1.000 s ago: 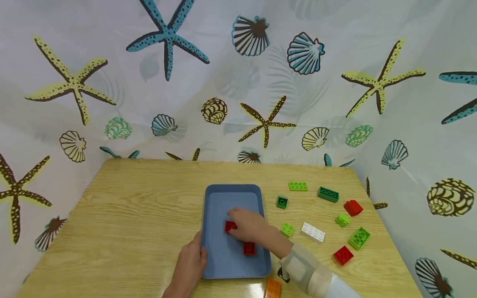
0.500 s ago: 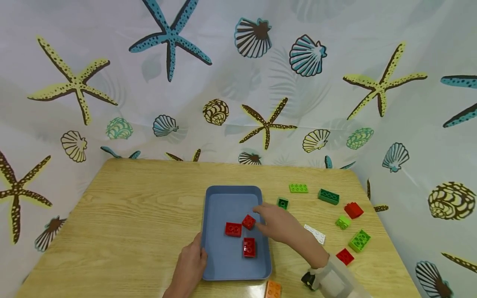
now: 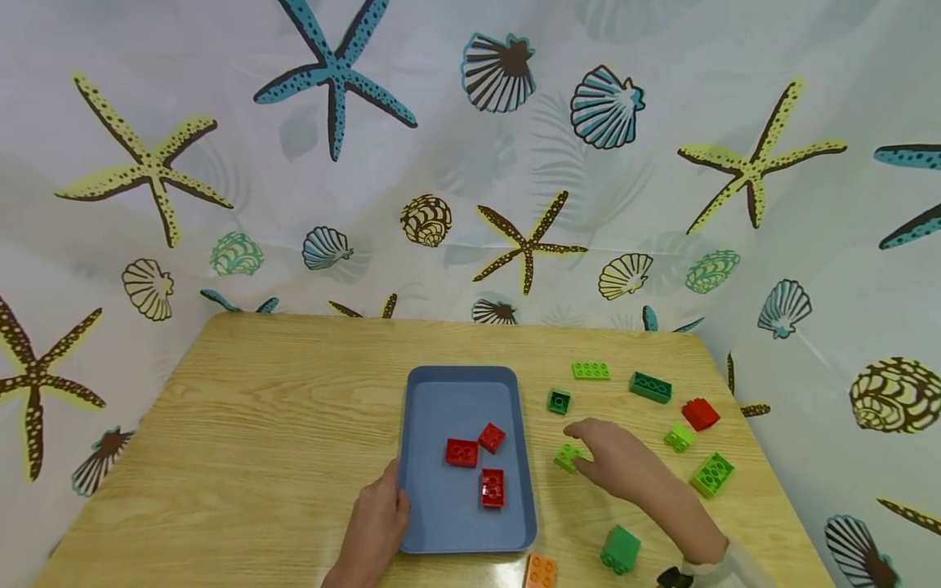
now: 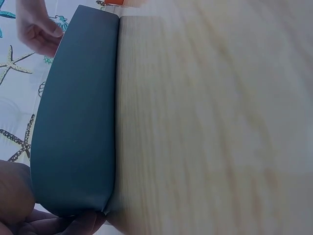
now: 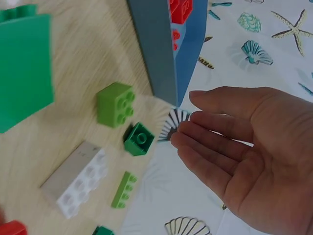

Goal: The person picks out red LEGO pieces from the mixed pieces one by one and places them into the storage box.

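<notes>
A blue tray (image 3: 441, 527) lies on the table, holding three red bricks: one left (image 3: 461, 452), one upper right (image 3: 492, 437) and one nearer me (image 3: 492, 488). My left hand (image 3: 373, 523) holds the tray's left side, with fingers curled at its wall in the left wrist view. My right hand (image 3: 617, 461) hovers right of the tray, fingers extended, palm bare in the right wrist view. Nearest to it is a light green brick (image 3: 565, 456), apart from the fingers in the right wrist view. A white brick (image 5: 73, 181) shows there but is hidden in the head view.
Right of the tray lie a dark green small brick (image 3: 559, 401), a flat light green brick (image 3: 591, 371), a long dark green brick (image 3: 650, 387), a red brick (image 3: 700, 413) and light green bricks (image 3: 711, 474). A green brick (image 3: 621, 549) and an orange brick (image 3: 540, 570) are nearer me.
My right hand has let go of a red brick in the tray and moved right, out over the table. The green brick near me has come into view. My left hand stays put.
</notes>
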`<state>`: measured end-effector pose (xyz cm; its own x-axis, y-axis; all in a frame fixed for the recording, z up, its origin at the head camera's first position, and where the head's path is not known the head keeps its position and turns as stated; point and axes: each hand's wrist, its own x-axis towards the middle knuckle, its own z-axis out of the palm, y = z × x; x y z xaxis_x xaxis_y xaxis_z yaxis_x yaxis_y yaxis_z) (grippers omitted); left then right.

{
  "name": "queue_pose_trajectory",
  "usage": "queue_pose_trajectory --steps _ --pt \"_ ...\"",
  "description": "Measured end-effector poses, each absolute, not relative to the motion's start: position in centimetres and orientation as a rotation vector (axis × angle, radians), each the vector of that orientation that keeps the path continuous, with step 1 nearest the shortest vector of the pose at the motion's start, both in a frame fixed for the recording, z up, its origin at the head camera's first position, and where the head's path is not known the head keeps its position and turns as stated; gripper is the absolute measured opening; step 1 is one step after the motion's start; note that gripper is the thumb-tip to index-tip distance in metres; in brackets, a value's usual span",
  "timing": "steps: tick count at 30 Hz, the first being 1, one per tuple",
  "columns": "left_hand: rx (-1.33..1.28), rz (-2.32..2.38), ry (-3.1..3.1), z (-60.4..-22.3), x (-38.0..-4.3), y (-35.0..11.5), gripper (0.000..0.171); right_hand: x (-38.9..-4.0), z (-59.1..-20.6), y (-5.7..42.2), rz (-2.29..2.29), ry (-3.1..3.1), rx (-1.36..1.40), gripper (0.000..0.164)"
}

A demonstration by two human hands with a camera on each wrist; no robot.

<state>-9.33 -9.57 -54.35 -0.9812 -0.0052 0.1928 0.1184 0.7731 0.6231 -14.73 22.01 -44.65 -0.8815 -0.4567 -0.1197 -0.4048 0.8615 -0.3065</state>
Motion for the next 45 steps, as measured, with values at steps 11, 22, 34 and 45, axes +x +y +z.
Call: queue_pose_trajectory --steps 11,22,34,45 --pt "-0.081 -0.989 -2.801 -54.3 -9.3 -9.3 0.04 -13.2 -45.7 26.5 -0.417 2.837 -0.543 0.034" --pt "-0.093 -0.982 -2.776 -54.4 -9.3 -9.6 0.041 -12.2 -46.8 29.6 -0.393 2.81 -0.454 0.038" --pt "-0.076 -0.996 -2.805 -54.1 -9.3 -9.5 0.041 -11.5 -47.6 32.1 -0.385 2.757 -0.319 0.041" --pt "-0.087 -0.998 -2.817 -53.8 -9.3 -9.3 0.042 -10.7 -49.0 33.5 -0.384 2.817 -0.341 0.038"
